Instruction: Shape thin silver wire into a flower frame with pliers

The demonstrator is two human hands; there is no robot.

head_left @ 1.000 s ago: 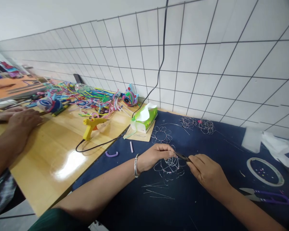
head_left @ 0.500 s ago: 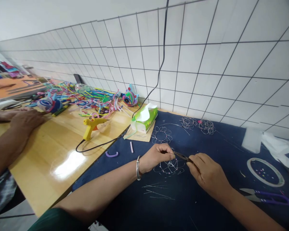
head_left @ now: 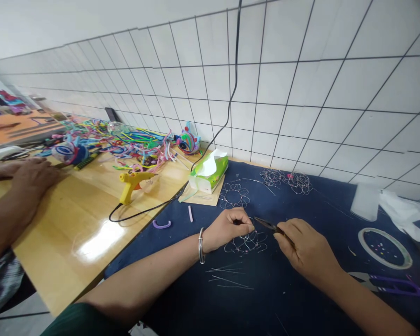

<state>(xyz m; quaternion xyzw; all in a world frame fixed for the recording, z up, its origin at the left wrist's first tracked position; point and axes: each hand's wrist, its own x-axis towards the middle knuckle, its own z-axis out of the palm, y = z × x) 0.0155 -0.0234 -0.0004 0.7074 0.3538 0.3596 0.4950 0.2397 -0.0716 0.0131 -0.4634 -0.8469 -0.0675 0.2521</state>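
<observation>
**Wire flower frame pinched in your left hand, long-nose pliers in your right hand**

Your left forearm comes in from the near side, and the wrist lies nearer you than the green tissue pack and slightly to its right. That hand is turned knuckles up, with thumb and index fingertip together, clamped on the flower frame; the strand between them is too fine to follow. The frame sits on your side of the pack, a little to its right.

Your right hand is farther right of the pack, its fingers wrapped around the pliers' handles. The pliers' nose points back toward the pack, its tip just beside your left fingertips; you cannot tell whether it bites any wire.

The tiled wall rises behind the pack. The navy cloth has its left edge running from the pack toward you, over the wooden table. A flat wire rosette lies just right of the pack, and straight wire pieces lie nearer you than it. Well to the pack's right, the pale ring and purple-handled scissors border your right arm's side. Left of the pack stands the yellow glue gun.
</observation>
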